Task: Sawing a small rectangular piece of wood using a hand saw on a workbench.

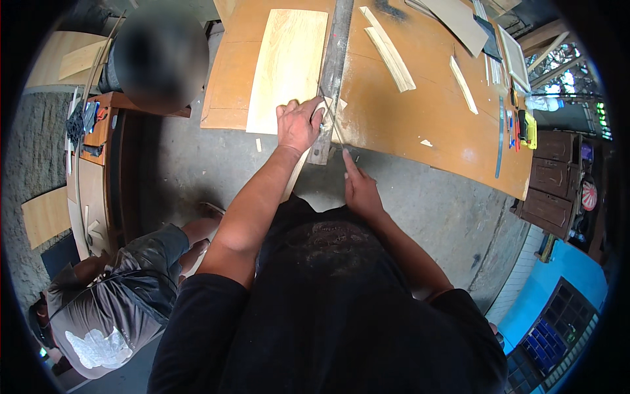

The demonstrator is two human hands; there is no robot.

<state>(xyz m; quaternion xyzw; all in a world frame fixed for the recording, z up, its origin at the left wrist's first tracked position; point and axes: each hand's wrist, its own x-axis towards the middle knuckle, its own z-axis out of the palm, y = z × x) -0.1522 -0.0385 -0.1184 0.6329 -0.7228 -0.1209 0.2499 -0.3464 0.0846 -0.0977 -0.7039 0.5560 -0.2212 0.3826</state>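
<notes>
My left hand point(298, 125) presses down with bent fingers on a narrow pale wood strip point(292, 177), which slants down from the work table point(380, 118) toward my body. Beside it lie a pale wood board point(285, 52) and a long, worn grey bar point(337, 33) with pale dust along it. A thin dark blade point(333, 118) crosses the strip and bar diagonally. My right hand point(359, 184), below the table's front edge, is closed on the near end of this blade, index finger stretched along it; the part inside the hand is hidden.
A co-worker point(111, 302) bends at lower left, near a wooden cabinet point(98, 151). Loose strips point(387, 59), grey sheets point(453, 23) and yellow-handled tools point(527, 130) lie on the table's right part. A dark wooden cabinet point(551, 171) and blue panel point(551, 276) stand at right.
</notes>
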